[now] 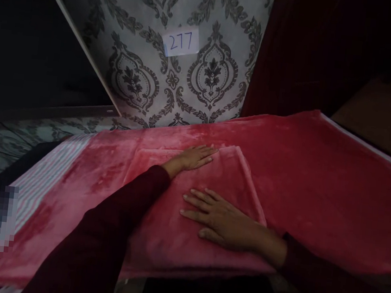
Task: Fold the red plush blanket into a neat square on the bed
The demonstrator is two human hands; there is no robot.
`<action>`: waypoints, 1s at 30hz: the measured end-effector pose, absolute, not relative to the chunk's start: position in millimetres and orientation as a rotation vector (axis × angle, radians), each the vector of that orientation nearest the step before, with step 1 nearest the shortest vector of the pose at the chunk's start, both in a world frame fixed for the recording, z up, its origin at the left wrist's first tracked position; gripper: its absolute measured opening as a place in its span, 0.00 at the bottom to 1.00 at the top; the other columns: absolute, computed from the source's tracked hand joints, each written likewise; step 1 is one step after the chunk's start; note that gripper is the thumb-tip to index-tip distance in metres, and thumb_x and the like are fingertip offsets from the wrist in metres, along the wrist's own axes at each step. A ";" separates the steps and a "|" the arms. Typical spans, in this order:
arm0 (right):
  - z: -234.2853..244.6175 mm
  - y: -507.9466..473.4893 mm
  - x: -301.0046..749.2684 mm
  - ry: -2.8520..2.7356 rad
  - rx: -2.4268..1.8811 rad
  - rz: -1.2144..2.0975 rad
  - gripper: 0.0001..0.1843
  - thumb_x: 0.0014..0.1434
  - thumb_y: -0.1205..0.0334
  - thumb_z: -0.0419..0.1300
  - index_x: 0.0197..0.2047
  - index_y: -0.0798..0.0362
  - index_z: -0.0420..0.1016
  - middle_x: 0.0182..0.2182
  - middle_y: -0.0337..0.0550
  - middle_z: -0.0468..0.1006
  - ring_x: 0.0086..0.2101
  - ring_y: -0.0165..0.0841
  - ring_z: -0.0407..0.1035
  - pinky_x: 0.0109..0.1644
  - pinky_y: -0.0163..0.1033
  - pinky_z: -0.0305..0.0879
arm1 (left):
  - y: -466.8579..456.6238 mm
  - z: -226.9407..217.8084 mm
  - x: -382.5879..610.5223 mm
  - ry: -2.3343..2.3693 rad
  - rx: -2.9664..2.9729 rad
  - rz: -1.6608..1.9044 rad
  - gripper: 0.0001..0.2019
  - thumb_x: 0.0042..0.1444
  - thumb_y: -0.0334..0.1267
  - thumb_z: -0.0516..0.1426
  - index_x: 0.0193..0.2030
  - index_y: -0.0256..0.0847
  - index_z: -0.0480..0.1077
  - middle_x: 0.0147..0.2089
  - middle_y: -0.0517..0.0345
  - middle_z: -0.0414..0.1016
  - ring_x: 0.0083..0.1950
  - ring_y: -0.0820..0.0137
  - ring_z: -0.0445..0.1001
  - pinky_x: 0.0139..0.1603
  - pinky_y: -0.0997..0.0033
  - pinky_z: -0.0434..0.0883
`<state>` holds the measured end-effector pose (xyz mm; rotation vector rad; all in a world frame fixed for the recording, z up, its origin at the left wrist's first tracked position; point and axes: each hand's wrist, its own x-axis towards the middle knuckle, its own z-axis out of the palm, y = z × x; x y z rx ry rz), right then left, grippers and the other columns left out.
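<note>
A folded pink plush cloth (168,232) lies flat in the middle, on top of a larger red-pink plush blanket (317,187) spread over a raised surface. Near the folded cloth's far edge, my left hand (194,158) rests palm down with its fingers stretched out to the right. My right hand (222,219) presses flat on the cloth's nearer right part, fingers spread and pointing left. Neither hand grips anything. Both forearms are in dark maroon sleeves.
Striped fabric (52,164) borders the blanket on the left. Behind stands a wall with patterned wallpaper (212,73), bearing a paper label (182,41) marked 277. A dark screen-like panel (41,46) is at the upper left, a dark red panel (296,54) at the upper right.
</note>
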<state>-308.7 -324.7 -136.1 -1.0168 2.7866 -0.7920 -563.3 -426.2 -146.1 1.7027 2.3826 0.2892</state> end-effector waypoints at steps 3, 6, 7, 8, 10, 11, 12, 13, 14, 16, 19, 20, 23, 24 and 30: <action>-140.0 -324.5 -309.9 2.799 -1.018 -0.809 0.32 0.75 0.47 0.54 0.77 0.40 0.56 0.78 0.41 0.46 0.76 0.44 0.37 0.79 0.61 0.31 | -427.2 -146.6 -559.6 2.422 1.712 0.255 0.31 0.74 0.56 0.41 0.79 0.50 0.53 0.80 0.53 0.54 0.81 0.60 0.50 0.79 0.53 0.48; -142.9 -323.5 -311.0 2.809 -1.018 -0.799 0.31 0.75 0.46 0.53 0.77 0.40 0.56 0.77 0.41 0.48 0.76 0.44 0.37 0.78 0.62 0.32 | -425.5 -140.4 -550.8 2.493 1.726 0.182 0.30 0.75 0.54 0.43 0.78 0.48 0.55 0.80 0.49 0.55 0.80 0.58 0.52 0.79 0.49 0.48; -143.0 -322.8 -311.0 2.809 -1.018 -0.787 0.31 0.76 0.46 0.52 0.77 0.40 0.56 0.77 0.41 0.48 0.76 0.44 0.37 0.78 0.62 0.32 | -425.0 -136.5 -547.1 2.524 1.730 0.165 0.29 0.75 0.53 0.44 0.78 0.48 0.55 0.80 0.48 0.55 0.80 0.56 0.51 0.79 0.47 0.47; -142.2 -321.9 -310.8 2.806 -1.018 -0.772 0.31 0.76 0.46 0.52 0.77 0.41 0.56 0.77 0.42 0.49 0.76 0.44 0.37 0.78 0.62 0.32 | -425.3 -131.6 -543.4 2.554 1.725 0.161 0.29 0.74 0.52 0.45 0.78 0.48 0.56 0.80 0.48 0.54 0.81 0.55 0.50 0.79 0.43 0.46; -137.2 -320.9 -309.8 2.792 -1.023 -0.745 0.31 0.76 0.46 0.52 0.77 0.42 0.56 0.77 0.43 0.48 0.76 0.45 0.37 0.78 0.63 0.32 | -430.3 -118.8 -536.6 2.588 1.695 0.218 0.29 0.74 0.52 0.47 0.77 0.46 0.59 0.80 0.47 0.53 0.82 0.52 0.46 0.79 0.39 0.46; -132.8 -321.5 -309.4 2.782 -1.032 -0.734 0.31 0.76 0.46 0.52 0.78 0.42 0.56 0.77 0.44 0.48 0.76 0.45 0.38 0.78 0.63 0.33 | -435.8 -111.3 -533.9 2.569 1.689 0.286 0.28 0.74 0.52 0.47 0.76 0.45 0.60 0.80 0.47 0.53 0.82 0.53 0.46 0.79 0.40 0.46; -127.1 -323.6 -309.4 2.773 -1.045 -0.722 0.32 0.76 0.47 0.52 0.78 0.42 0.55 0.77 0.44 0.48 0.76 0.45 0.38 0.78 0.63 0.33 | -443.6 -103.5 -531.7 2.516 1.698 0.377 0.28 0.74 0.52 0.45 0.75 0.44 0.62 0.80 0.48 0.54 0.81 0.55 0.48 0.79 0.43 0.47; -120.7 -327.4 -309.9 2.764 -1.064 -0.710 0.32 0.75 0.47 0.53 0.78 0.42 0.54 0.77 0.45 0.49 0.76 0.44 0.38 0.78 0.63 0.33 | -453.6 -96.0 -529.9 2.434 1.716 0.479 0.28 0.75 0.51 0.43 0.74 0.44 0.63 0.79 0.49 0.57 0.80 0.57 0.52 0.79 0.47 0.49; -113.9 -333.0 -311.3 2.755 -1.091 -0.693 0.33 0.75 0.48 0.54 0.78 0.41 0.54 0.77 0.45 0.50 0.76 0.44 0.38 0.78 0.62 0.32 | -465.3 -89.2 -528.4 2.338 1.734 0.576 0.28 0.75 0.51 0.42 0.74 0.43 0.64 0.78 0.49 0.59 0.79 0.60 0.56 0.79 0.51 0.51; -102.1 -349.0 -317.1 2.716 -1.190 -0.654 0.33 0.75 0.48 0.55 0.78 0.42 0.55 0.77 0.47 0.51 0.75 0.44 0.40 0.78 0.62 0.31 | -491.3 -80.3 -525.8 2.176 1.761 0.691 0.29 0.75 0.53 0.40 0.74 0.44 0.64 0.76 0.51 0.63 0.77 0.63 0.61 0.78 0.56 0.55; -98.8 -376.4 -330.8 2.617 -1.393 -0.648 0.33 0.74 0.46 0.56 0.77 0.45 0.59 0.76 0.49 0.52 0.75 0.44 0.43 0.78 0.61 0.31 | -525.5 -84.3 -522.6 2.171 1.754 0.576 0.29 0.75 0.55 0.42 0.75 0.47 0.62 0.79 0.52 0.58 0.79 0.60 0.54 0.79 0.50 0.50; -102.6 -383.7 -335.2 2.586 -1.442 -0.660 0.33 0.74 0.46 0.56 0.76 0.46 0.60 0.76 0.51 0.52 0.75 0.45 0.44 0.78 0.62 0.31 | -533.5 -90.3 -522.1 2.213 1.739 0.484 0.29 0.74 0.55 0.44 0.76 0.48 0.61 0.80 0.53 0.55 0.81 0.59 0.50 0.80 0.46 0.46; -121.9 -395.2 -343.2 2.543 -1.471 -0.714 0.35 0.73 0.46 0.57 0.77 0.47 0.59 0.76 0.51 0.51 0.75 0.48 0.42 0.77 0.65 0.31 | -545.1 -114.1 -523.8 2.337 1.683 0.266 0.30 0.74 0.54 0.46 0.79 0.52 0.53 0.82 0.54 0.45 0.83 0.56 0.39 0.79 0.38 0.36; -128.1 -395.9 -344.0 2.539 -1.458 -0.733 0.35 0.72 0.45 0.57 0.77 0.46 0.58 0.77 0.50 0.50 0.75 0.49 0.41 0.77 0.65 0.30 | -545.2 -121.1 -525.8 2.359 1.680 0.239 0.31 0.74 0.54 0.46 0.80 0.53 0.50 0.83 0.55 0.43 0.83 0.57 0.37 0.79 0.37 0.34; -136.0 -392.2 -342.4 2.490 -1.391 -0.800 0.35 0.73 0.45 0.56 0.78 0.43 0.55 0.77 0.47 0.50 0.76 0.47 0.38 0.77 0.64 0.28 | -523.2 -133.4 -552.0 2.389 1.620 0.245 0.31 0.74 0.57 0.41 0.80 0.54 0.47 0.83 0.57 0.42 0.83 0.60 0.41 0.80 0.42 0.40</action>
